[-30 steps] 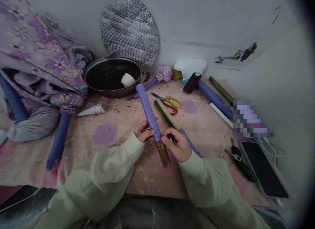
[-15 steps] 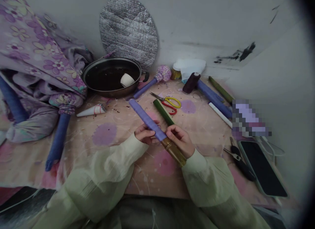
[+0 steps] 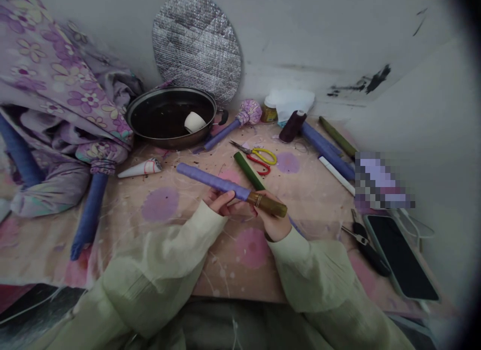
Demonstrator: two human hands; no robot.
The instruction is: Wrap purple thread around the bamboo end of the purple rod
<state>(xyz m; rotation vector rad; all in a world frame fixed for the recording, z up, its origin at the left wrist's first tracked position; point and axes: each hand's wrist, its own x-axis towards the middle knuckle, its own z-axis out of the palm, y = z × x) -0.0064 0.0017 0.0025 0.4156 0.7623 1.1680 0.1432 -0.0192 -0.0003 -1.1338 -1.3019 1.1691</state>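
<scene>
A bamboo stick point(image 3: 271, 204) lies across both my hands, its longer part covered in a purple wrapping point(image 3: 208, 180) and its brown end bare. My left hand point(image 3: 220, 200) pinches the wrapped part, thumb on top. Closed around the stick from below, near where the wrapping ends, is my right hand point(image 3: 273, 222); the stick hides some of its fingers. A narrow blue-purple strip point(image 3: 296, 227) shows beside the right wrist. Just behind the hands, a green bamboo stick point(image 3: 248, 170) rests on the table near scissors point(image 3: 259, 157) with yellow and red handles.
A dark pan point(image 3: 169, 139) holding a white cup point(image 3: 194, 122) stands at the back left. Purple-wrapped sticks with cloth heads point(image 3: 90, 214) lie left. A thread spool point(image 3: 292, 127) is at the back. Right are a phone point(image 3: 402, 257) and a black-handled tool point(image 3: 370, 252).
The wrapped stick has turned, its purple end swinging left and down and its bare end rising to the right. My right hand has shifted beneath the bare end.
</scene>
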